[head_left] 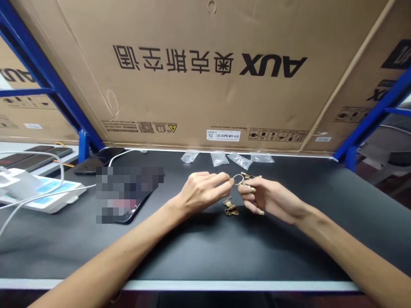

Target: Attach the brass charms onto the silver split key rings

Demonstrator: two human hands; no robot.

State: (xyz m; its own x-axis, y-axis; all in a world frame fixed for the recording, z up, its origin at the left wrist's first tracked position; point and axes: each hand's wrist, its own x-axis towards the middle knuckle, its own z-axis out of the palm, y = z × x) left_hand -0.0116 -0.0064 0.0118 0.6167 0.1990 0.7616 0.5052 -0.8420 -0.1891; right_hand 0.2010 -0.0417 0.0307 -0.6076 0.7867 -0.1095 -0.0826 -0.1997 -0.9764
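A silver split key ring [238,179] is held up above the table between my two hands. My left hand [201,192] pinches its left side between thumb and forefinger. My right hand [268,199] grips its right side with curled fingers. Small brass charms [231,208] dangle below the ring, close above the black tabletop [224,252]. More brass pieces [250,175] stick out above my right fingers. Part of the ring's attachment is hidden by my fingers.
Several small clear plastic bags [219,158] lie at the table's back edge, before a large cardboard box [208,64] in a blue rack [48,72]. On the left are a white device [41,192], white cables [64,171], dark phones [35,157] and a pixelated patch [128,194].
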